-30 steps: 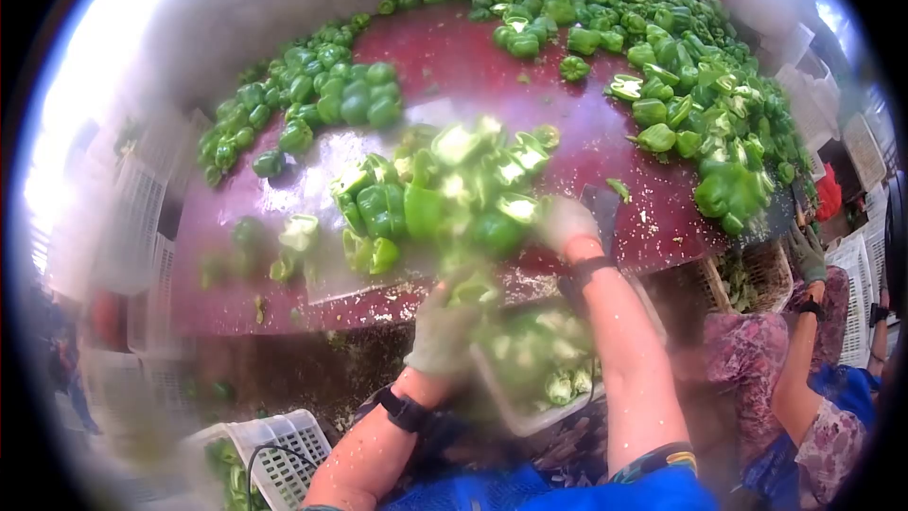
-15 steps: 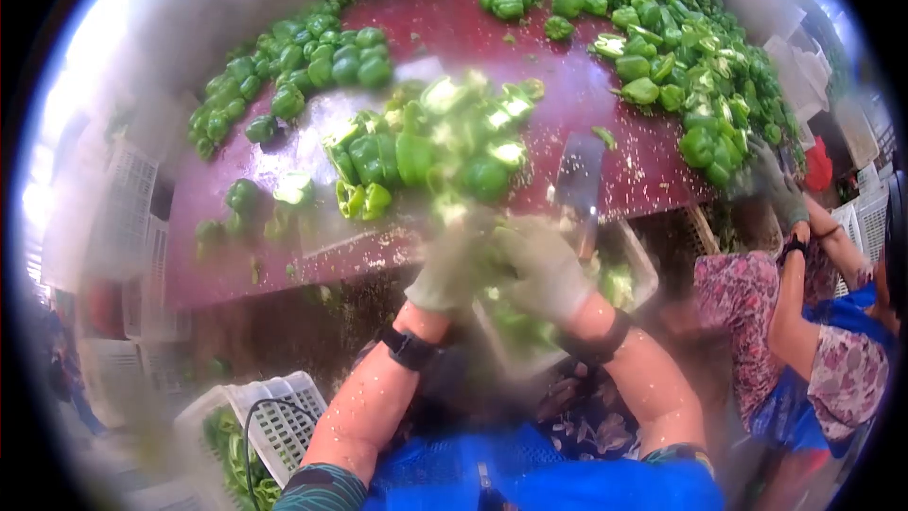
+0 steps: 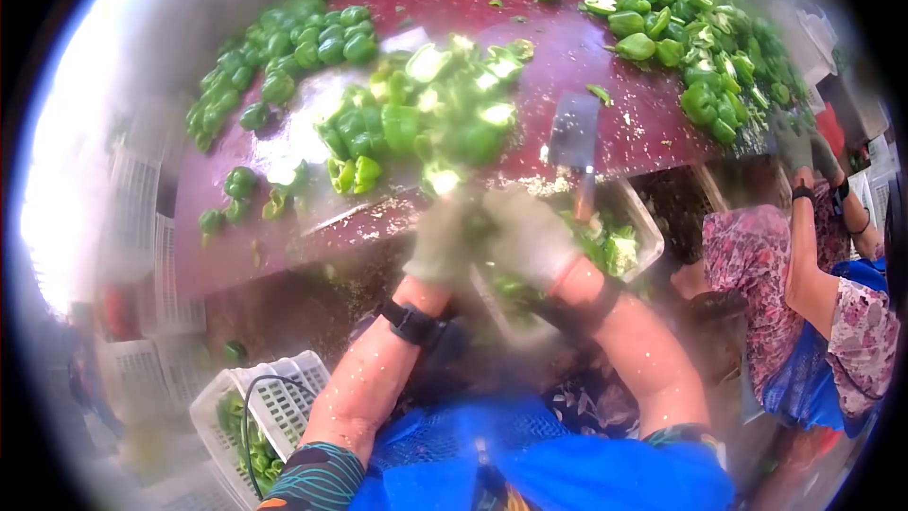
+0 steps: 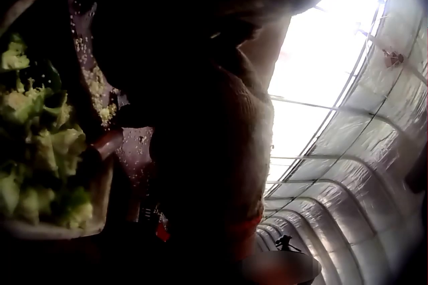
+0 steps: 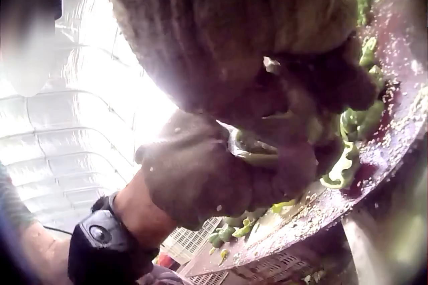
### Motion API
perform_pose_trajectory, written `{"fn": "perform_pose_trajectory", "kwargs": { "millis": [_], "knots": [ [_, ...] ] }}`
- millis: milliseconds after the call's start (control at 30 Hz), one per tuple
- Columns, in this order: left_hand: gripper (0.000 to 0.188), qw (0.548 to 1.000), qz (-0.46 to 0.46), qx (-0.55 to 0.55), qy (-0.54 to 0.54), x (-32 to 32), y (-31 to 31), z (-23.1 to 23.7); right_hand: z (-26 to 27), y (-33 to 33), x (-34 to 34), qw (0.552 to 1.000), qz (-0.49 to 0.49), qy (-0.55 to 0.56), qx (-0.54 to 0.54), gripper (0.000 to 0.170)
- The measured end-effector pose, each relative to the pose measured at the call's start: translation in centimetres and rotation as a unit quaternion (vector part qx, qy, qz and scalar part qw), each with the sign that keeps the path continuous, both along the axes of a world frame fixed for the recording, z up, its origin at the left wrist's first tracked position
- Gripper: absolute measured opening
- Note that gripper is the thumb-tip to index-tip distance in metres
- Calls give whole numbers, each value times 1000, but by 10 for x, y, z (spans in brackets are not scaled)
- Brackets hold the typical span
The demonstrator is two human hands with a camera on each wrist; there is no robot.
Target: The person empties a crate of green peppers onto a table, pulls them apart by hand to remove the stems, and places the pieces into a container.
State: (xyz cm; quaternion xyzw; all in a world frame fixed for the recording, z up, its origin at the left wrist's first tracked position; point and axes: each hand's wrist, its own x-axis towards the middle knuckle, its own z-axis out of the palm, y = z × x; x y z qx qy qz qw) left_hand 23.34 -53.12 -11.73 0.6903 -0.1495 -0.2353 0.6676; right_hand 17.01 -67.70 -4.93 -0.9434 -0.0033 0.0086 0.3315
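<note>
Gloved hands meet in front of the table edge in the head view, left hand (image 3: 440, 241) beside right hand (image 3: 532, 244). Between them, in the right wrist view, is a green pepper (image 5: 257, 151), partly hidden by the curled fingers of the left hand (image 5: 194, 168) and right hand (image 5: 234, 31). Both hands grip it. A cleaver (image 3: 574, 130) lies flat on the red table (image 3: 615, 147), its handle over the edge. Cut and whole peppers (image 3: 402, 128) are heaped beyond the hands. The left wrist view shows the left hand mostly in shadow.
Under the table edge, a crate (image 3: 651, 244) holds cut pepper pieces. Another white crate (image 3: 288, 416) stands at lower left. More peppers (image 3: 653, 24) line the table's far and right sides. At right sits another person (image 3: 813, 293) with gloved hands by the peppers.
The right hand has moved left from beside the cleaver to meet the left hand. The cleaver now lies uncovered. The head view has shifted, and the neighbouring person's hands have moved.
</note>
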Motion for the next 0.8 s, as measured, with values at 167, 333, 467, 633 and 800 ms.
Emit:
{"fn": "perform_pose_trajectory", "kwargs": {
  "millis": [167,333,467,633,800],
  "knots": [
    [27,979,-64,51,-188,-6,-8,20,3,-14,-4,997,-30,-1,70,19],
    [30,1000,-22,-9,-20,-13,-11,24,-15,-13,-10,979,-114,-27,166,17],
    [34,978,52,-63,193,-23,-18,65,-27,-17,-8,961,-154,-51,222,17],
    [38,983,63,-64,161,-24,-17,61,-45,-19,-7,929,-183,-68,313,18],
    [41,987,61,-52,140,-29,-18,66,-38,-19,-8,914,-198,-25,352,21]
  ]
}}
